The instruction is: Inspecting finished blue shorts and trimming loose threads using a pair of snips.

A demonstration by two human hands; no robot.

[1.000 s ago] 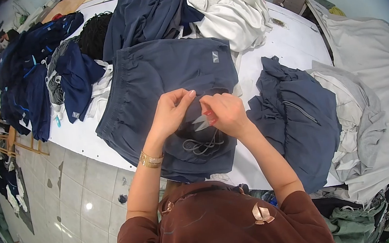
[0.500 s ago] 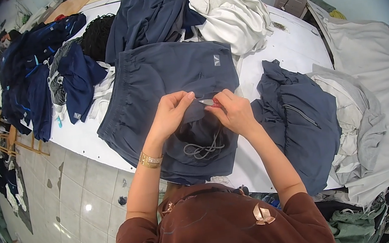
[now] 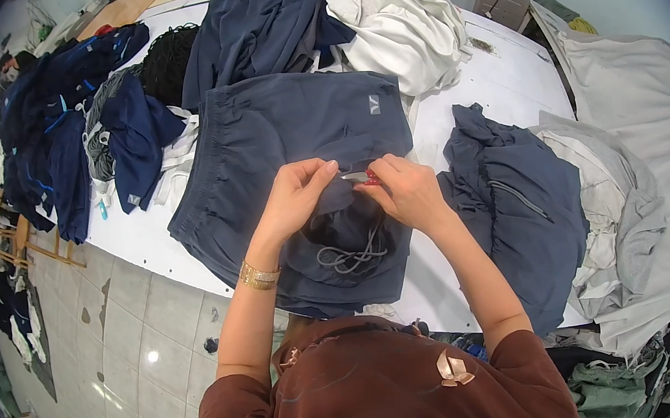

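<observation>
Our left hand (image 3: 293, 196) pinches a fold of the dark blue cloth shorts (image 3: 292, 143) between thumb and fingers. Our right hand (image 3: 405, 191) is pressed shut on small red-handled snips (image 3: 358, 177), whose tip touches the pinched fold. A second ago the snips stood a bit apart from the fold; now both hands have closed in, so the cutting spot is found. Just under our grip lies one grey drawstring cord (image 3: 351, 254), looped on the waist. Right of the grip sits one more dark blue heap (image 3: 513, 211). Past the grip lies one white bundle (image 3: 399, 23), and left of it two more dark blue piles (image 3: 63, 135), all on one white table (image 3: 505, 85).
</observation>
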